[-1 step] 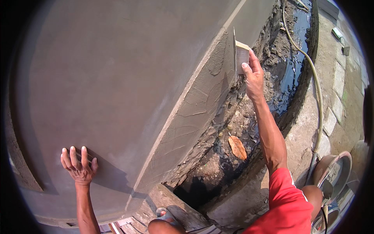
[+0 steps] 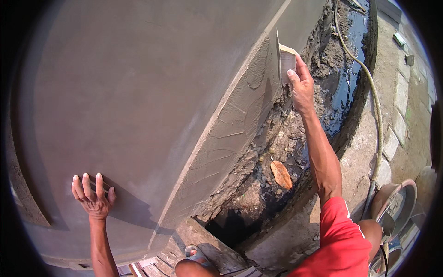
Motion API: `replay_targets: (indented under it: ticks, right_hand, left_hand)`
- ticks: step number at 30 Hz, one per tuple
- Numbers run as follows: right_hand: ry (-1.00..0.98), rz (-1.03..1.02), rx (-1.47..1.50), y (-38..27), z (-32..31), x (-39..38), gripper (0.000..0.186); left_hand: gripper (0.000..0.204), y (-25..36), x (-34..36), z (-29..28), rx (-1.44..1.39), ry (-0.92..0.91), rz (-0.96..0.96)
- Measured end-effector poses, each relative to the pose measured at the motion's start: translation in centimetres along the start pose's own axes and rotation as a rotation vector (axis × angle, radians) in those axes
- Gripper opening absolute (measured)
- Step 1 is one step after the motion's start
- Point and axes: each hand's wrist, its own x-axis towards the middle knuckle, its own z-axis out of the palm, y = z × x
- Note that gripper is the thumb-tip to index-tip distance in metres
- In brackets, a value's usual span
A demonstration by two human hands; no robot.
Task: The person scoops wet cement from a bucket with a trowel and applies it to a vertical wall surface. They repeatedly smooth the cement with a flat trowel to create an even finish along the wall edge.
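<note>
My right hand [image 2: 302,87] grips a plastering trowel [image 2: 286,60] with the thumb on one side and the fingers behind. The trowel's thin blade is seen almost edge-on, upright beside the rough lower band of wet mortar [image 2: 230,115]. I cannot tell whether the blade touches the mortar. My left hand [image 2: 93,196] rests on the smooth grey plastered wall [image 2: 124,92], fingers spread and holding nothing. A pale ridge [image 2: 203,136] runs aslant between the smooth wall and the rough band.
Below the wall lies a muddy ditch with dark water [image 2: 346,92] and a dry brown leaf [image 2: 281,174]. A pale hose [image 2: 376,106] follows the concrete edge on the right. Near my right knee stands a tub [image 2: 387,198] with grey material and a tool in it.
My right hand and the trowel have shifted slightly up and to the right. My left hand stays in place on the wall.
</note>
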Motion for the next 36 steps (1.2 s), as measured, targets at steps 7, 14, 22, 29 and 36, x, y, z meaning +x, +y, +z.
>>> replay_targets:
  ticks: [7,14,22,29,36]
  right_hand:
    - [-0.127,-0.035,-0.159,1.0,1.0,1.1,0.050]
    - [-0.279,-0.201,-0.324,2.9,4.8,-9.8,0.052]
    - [-0.470,0.244,0.108,2.7,6.8,-21.0,0.050]
    - [0.057,0.420,0.785,4.3,0.8,-13.3,0.052]
    - [0.301,0.307,0.679,6.4,-1.4,-7.9,0.042]
  left_hand:
    - [0.050,-0.2,-0.1,-0.1,-0.003,-0.007,0.023]
    - [0.047,0.0,0.0,-0.1,0.010,-0.010,0.013]
    - [0.047,0.0,0.1,0.0,0.025,0.008,0.024]
    - [0.048,0.1,0.1,-0.1,0.024,0.008,0.015]
    - [0.048,0.0,0.0,-0.1,0.029,0.005,0.027]
